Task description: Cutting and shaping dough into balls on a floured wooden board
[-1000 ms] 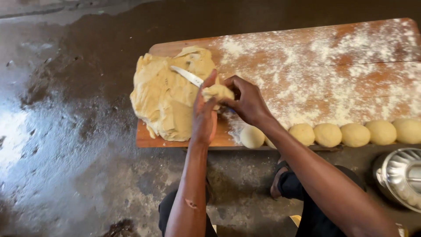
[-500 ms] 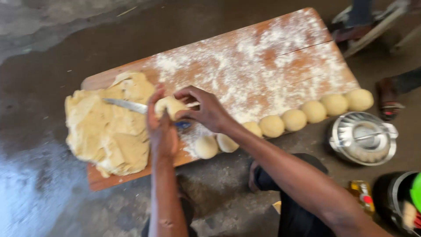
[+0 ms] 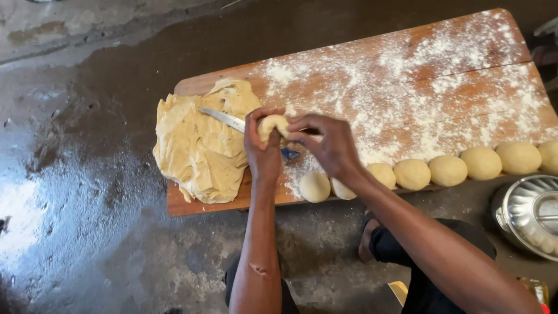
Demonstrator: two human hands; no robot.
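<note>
Big dough mass (image 3: 200, 148) on left end of floured wooden board (image 3: 418, 75), w/ knife (image 3: 224, 119) lying on it. L hand (image 3: 263, 152) & R hand (image 3: 325, 145) both curl around small dough piece (image 3: 272, 124), pinching it above board. Finished dough balls (image 3: 447, 170) line near edge; metal pot (image 3: 532, 215) far right.

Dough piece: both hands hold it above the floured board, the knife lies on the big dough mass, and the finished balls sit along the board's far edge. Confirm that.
Not quite. The head view shows the finished balls along the board's near edge, toward the person. The rest stands.
</note>
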